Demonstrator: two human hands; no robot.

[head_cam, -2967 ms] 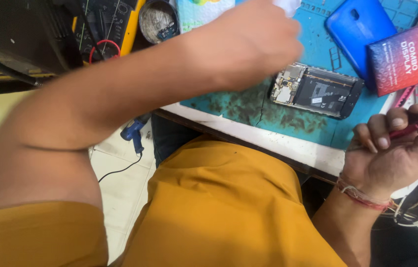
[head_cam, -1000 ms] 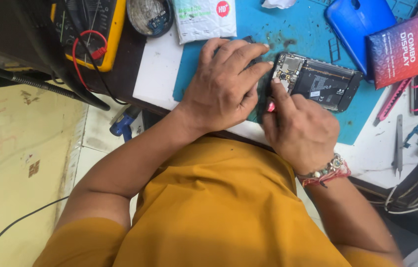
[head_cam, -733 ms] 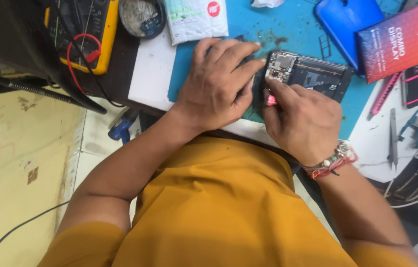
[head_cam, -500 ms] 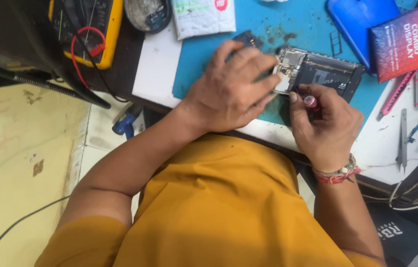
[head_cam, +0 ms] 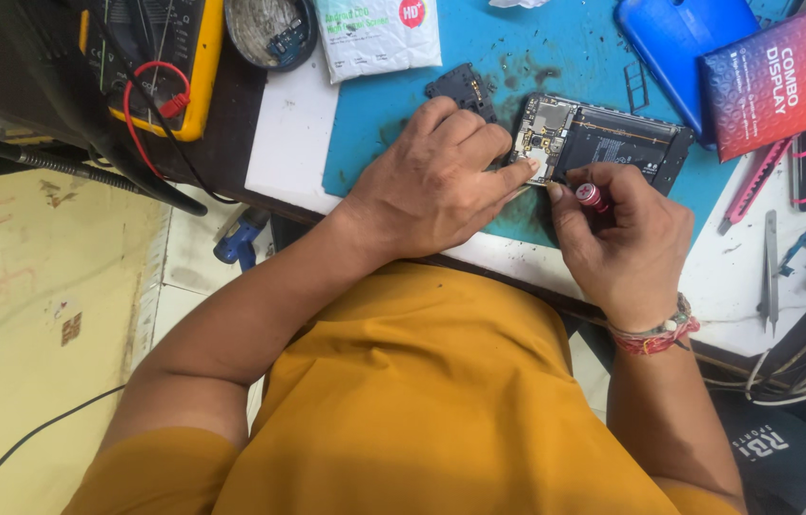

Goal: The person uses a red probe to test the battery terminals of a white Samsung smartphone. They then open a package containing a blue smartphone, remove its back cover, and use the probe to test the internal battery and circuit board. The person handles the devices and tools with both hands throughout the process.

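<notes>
In the head view, two hands of one person are seen from above, over an orange shirt. One opened phone [head_cam: 603, 143], its back removed and circuit board bared, lies flat on a teal mat [head_cam: 393, 114] near the front edge of the white surface [head_cam: 284, 143]. The left hand [head_cam: 431, 186] is laid on the mat with fingers stretched out, its fingertips pressed against the phone's left end; nothing is gripped in it. The right hand [head_cam: 627, 234] is curled around one small red-tipped tool [head_cam: 592, 195], which is held at the phone's near edge. One braided band [head_cam: 655, 334] is worn at the right wrist.

One small black cover piece [head_cam: 460, 86] lies just beyond the left hand's fingers. One blue phone shell [head_cam: 679, 43] lies beyond the phone. One flat rectangular box [head_cam: 779, 76], red shading to purple, is set to the right of the shell, tilted. One white padded pouch [head_cam: 379, 33] with a round red sticker lies at the mat's far left corner. One yellow meter [head_cam: 150, 57] with one red lead sits at the far left, beside one round dish [head_cam: 274, 29]. One pink cutter [head_cam: 754, 186] and one pair of tweezers [head_cam: 771, 267] lie to the right, with bare white surface between them. Left of the surface's edge, pale floor [head_cam: 40, 315] is open.
</notes>
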